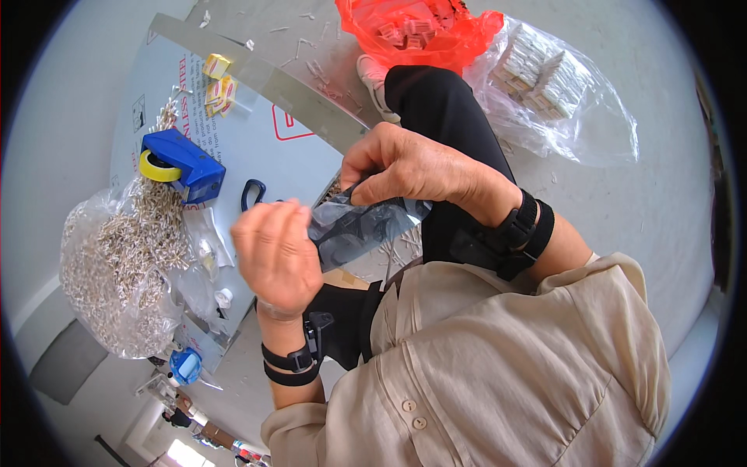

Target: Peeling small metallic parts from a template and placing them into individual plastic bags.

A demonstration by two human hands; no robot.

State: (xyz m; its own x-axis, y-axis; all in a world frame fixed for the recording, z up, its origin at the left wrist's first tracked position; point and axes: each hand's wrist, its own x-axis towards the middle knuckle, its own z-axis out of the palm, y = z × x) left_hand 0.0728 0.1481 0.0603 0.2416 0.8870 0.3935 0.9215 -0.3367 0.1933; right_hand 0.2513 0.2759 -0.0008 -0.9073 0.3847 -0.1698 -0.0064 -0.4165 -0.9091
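A small clear plastic bag (362, 226) is stretched between my two hands above my lap. My left hand (276, 257) pinches its left edge, fingers curled, back of the hand toward the camera. My right hand (405, 167) grips the bag's upper right edge from above. Each wrist carries a black strap. What is inside the bag I cannot tell.
A grey board (233, 132) at my left carries a blue tape dispenser (183, 165) with a yellow roll, blue-handled scissors (252, 191), small yellow boxes (219, 82) and a heap of small pale sticks (117, 257) in plastic. A red bag (420, 35) and a clear bag of white packets (552, 86) lie on the floor.
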